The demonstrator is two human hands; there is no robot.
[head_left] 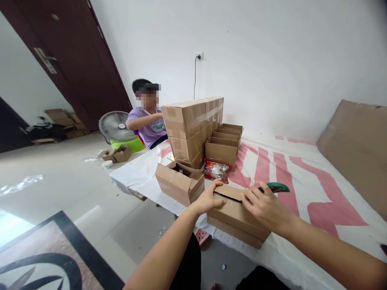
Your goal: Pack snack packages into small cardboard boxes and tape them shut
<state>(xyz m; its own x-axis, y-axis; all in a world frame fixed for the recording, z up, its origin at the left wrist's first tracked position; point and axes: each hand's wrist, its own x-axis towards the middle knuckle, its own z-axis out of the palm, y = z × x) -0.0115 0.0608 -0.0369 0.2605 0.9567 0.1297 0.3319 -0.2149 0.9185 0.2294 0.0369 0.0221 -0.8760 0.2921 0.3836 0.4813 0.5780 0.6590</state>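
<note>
A brown cardboard box (238,229) sits at the table's near edge, with a dark gap between its top flaps. Across the left end of that gap, my left hand (211,199) grips the box, thumb on the near flap and fingers on the far one. My right hand (266,205) is closed, its fingertips against the top of the box near the gap. A green curved tool (276,187) sticks out behind its fingers; the rest is hidden. Left of this box stands an open cardboard box (179,183). A red food packet (216,170) lies just behind.
Taped cartons (193,125) are stacked on the table, beside a row of open boxes (222,151). A person (148,121) sits beyond the stack. A floor fan (116,125) and small boxes (122,154) stand on the floor. A large cardboard sheet (356,153) leans at right.
</note>
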